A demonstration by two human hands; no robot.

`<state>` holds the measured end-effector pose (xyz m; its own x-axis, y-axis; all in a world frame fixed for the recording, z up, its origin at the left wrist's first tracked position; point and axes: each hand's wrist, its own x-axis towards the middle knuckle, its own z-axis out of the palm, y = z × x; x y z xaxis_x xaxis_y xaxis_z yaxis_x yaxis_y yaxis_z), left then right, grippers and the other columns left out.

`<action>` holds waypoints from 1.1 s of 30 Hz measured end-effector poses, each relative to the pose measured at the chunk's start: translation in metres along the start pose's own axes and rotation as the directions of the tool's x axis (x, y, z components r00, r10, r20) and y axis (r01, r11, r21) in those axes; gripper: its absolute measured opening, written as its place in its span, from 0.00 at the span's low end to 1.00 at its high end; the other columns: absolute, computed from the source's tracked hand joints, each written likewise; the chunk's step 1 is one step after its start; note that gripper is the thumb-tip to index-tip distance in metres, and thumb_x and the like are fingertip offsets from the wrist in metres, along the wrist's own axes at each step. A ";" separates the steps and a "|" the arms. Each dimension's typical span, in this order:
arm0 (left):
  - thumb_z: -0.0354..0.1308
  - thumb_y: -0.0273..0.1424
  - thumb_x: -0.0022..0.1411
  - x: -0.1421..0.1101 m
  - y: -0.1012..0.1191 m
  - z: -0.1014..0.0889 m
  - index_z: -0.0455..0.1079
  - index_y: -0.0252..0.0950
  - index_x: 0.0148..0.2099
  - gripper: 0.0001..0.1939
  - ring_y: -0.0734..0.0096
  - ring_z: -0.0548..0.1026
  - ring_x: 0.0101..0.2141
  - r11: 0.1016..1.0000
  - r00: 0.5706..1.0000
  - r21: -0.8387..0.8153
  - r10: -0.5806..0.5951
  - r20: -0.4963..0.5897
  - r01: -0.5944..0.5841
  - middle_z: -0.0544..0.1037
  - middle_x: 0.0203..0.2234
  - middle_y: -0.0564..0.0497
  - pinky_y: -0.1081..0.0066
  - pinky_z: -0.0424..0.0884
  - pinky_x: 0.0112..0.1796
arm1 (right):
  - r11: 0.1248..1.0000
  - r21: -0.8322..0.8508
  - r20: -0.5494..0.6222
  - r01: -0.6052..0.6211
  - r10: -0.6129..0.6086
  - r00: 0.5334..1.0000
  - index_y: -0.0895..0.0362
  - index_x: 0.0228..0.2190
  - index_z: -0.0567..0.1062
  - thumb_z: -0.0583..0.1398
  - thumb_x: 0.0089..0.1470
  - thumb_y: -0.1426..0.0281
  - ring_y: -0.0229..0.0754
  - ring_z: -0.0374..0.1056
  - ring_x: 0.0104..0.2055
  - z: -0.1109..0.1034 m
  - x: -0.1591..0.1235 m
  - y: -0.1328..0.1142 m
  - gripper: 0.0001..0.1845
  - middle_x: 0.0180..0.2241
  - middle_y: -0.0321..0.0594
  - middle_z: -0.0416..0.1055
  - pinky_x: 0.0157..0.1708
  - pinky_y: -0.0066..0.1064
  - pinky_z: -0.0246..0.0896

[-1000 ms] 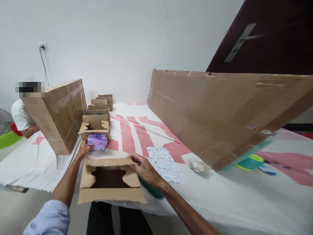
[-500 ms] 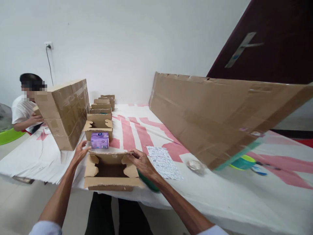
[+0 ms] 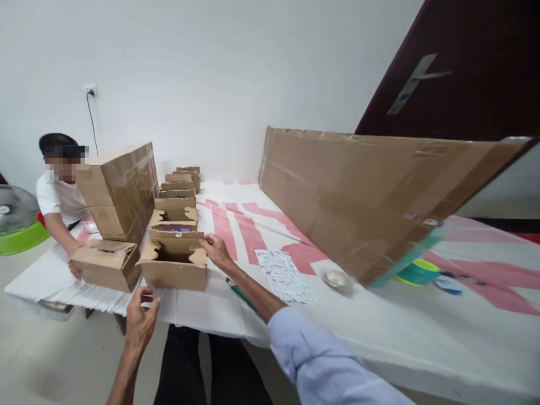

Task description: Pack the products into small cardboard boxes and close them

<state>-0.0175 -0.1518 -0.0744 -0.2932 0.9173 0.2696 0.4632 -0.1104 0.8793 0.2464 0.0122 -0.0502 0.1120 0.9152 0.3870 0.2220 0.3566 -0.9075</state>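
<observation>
An open cardboard box [image 3: 175, 275] stands at the near end of a row of open boxes. My right hand [image 3: 217, 250] pinches its far right corner. Apart from the box, my left hand [image 3: 142, 318] hovers at the table's front edge, its fingers loosely curled and spread with nothing in them. Just behind the near box, a strip of the purple package [image 3: 179, 229] shows; the rest of it is hidden. A closed cardboard box [image 3: 107, 264] sits left of the open one, with a co-worker's hand [image 3: 75, 264] on its left end.
A stack of taped boxes [image 3: 122, 185] rises behind the closed box. A sticker sheet [image 3: 284, 275] and a tape roll [image 3: 337, 280] lie to the right. A large cardboard panel [image 3: 358, 191] leans beyond them, near a green-yellow container [image 3: 417, 275].
My right hand has moved the open box away from me, up against the row, covering most of the purple package. My left hand has drawn back. The co-worker's closed box has come onto the near table.
</observation>
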 end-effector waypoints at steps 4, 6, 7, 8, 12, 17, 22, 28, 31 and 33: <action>0.58 0.47 0.61 -0.010 0.015 0.023 0.75 0.39 0.39 0.16 0.61 0.80 0.31 0.992 0.982 0.117 0.030 0.186 -0.052 0.82 0.32 0.46 0.65 0.73 0.33 | 1.000 -0.027 -0.043 -0.009 0.008 0.999 0.56 0.46 0.77 0.56 0.60 0.47 0.51 0.76 0.45 -0.005 -0.012 0.001 0.28 0.43 0.47 0.81 0.45 0.42 0.72; 0.58 0.45 0.62 -0.009 0.021 0.036 0.76 0.40 0.38 0.14 0.59 0.82 0.35 0.979 0.970 0.192 0.019 0.244 -0.068 0.84 0.33 0.46 0.64 0.74 0.38 | 0.999 -0.040 -0.059 -0.006 0.004 0.998 0.55 0.49 0.76 0.56 0.61 0.48 0.53 0.75 0.51 -0.015 -0.032 0.002 0.27 0.49 0.50 0.79 0.49 0.45 0.72; 0.59 0.43 0.63 -0.007 0.024 0.042 0.77 0.40 0.38 0.13 0.58 0.82 0.37 0.973 0.966 0.221 0.013 0.258 -0.072 0.84 0.34 0.46 0.64 0.73 0.41 | 0.998 -0.066 -0.059 0.011 -0.015 0.998 0.55 0.49 0.76 0.56 0.62 0.49 0.53 0.75 0.52 -0.023 -0.045 0.004 0.26 0.51 0.51 0.78 0.51 0.47 0.71; 0.60 0.42 0.63 -0.003 0.027 0.049 0.77 0.40 0.37 0.12 0.58 0.82 0.38 0.967 0.964 0.246 0.004 0.267 -0.072 0.85 0.34 0.46 0.64 0.73 0.42 | 0.993 -0.107 -0.053 0.040 -0.046 0.998 0.54 0.49 0.76 0.56 0.62 0.51 0.54 0.74 0.53 -0.032 -0.058 0.006 0.24 0.51 0.51 0.78 0.52 0.48 0.71; 0.63 0.45 0.64 0.016 0.031 0.071 0.80 0.42 0.34 0.14 0.54 0.82 0.39 0.947 0.964 0.320 -0.055 0.260 -0.032 0.85 0.32 0.46 0.64 0.69 0.40 | 0.891 -0.395 0.018 0.224 -0.237 0.971 0.53 0.49 0.77 0.57 0.66 0.58 0.54 0.73 0.54 -0.072 -0.113 0.021 0.17 0.49 0.49 0.78 0.56 0.50 0.70; 0.61 0.49 0.65 0.052 0.026 0.087 0.79 0.40 0.29 0.21 0.53 0.81 0.37 0.925 0.972 0.379 -0.120 0.200 0.036 0.84 0.30 0.45 0.66 0.66 0.36 | 0.754 -0.596 0.112 0.278 -0.264 0.958 0.53 0.50 0.76 0.57 0.67 0.66 0.54 0.73 0.52 -0.109 -0.155 0.044 0.13 0.49 0.48 0.77 0.52 0.49 0.72; 0.60 0.51 0.64 0.084 0.021 0.095 0.77 0.39 0.22 0.25 0.57 0.80 0.31 0.926 0.970 0.376 -0.103 0.219 0.013 0.81 0.22 0.47 0.67 0.65 0.32 | 0.695 -0.666 0.136 0.271 -0.244 0.960 0.51 0.53 0.75 0.58 0.66 0.67 0.52 0.75 0.52 -0.124 -0.179 0.071 0.16 0.50 0.46 0.78 0.51 0.46 0.73; 0.60 0.51 0.61 0.109 0.020 0.099 0.78 0.39 0.22 0.25 0.56 0.80 0.31 0.931 0.964 0.364 -0.081 0.254 -0.018 0.82 0.22 0.46 0.67 0.65 0.32 | 0.641 -0.717 0.107 0.273 -0.286 0.952 0.52 0.57 0.74 0.57 0.67 0.66 0.52 0.75 0.54 -0.125 -0.188 0.090 0.19 0.51 0.47 0.79 0.52 0.46 0.72; 0.59 0.51 0.61 0.119 0.021 0.102 0.79 0.38 0.23 0.25 0.56 0.81 0.30 0.932 0.960 0.362 -0.079 0.267 -0.024 0.82 0.22 0.46 0.66 0.66 0.31 | 0.639 -0.719 0.103 0.274 -0.292 0.951 0.53 0.57 0.75 0.57 0.67 0.67 0.52 0.75 0.54 -0.124 -0.189 0.090 0.19 0.51 0.47 0.79 0.53 0.45 0.72; 0.59 0.51 0.61 0.124 0.022 0.104 0.79 0.38 0.23 0.25 0.55 0.81 0.30 0.932 0.960 0.362 -0.076 0.269 -0.028 0.83 0.22 0.46 0.66 0.66 0.32 | 0.641 -0.718 0.096 0.271 -0.295 0.951 0.52 0.57 0.75 0.56 0.67 0.67 0.52 0.75 0.54 -0.124 -0.189 0.089 0.19 0.51 0.47 0.79 0.53 0.45 0.71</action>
<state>0.0433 -0.0011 -0.0628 -0.0920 0.9920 0.0866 0.7425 0.0104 0.6698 0.3649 -0.1518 -0.1839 -0.0516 0.7827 0.6203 0.8684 0.3419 -0.3592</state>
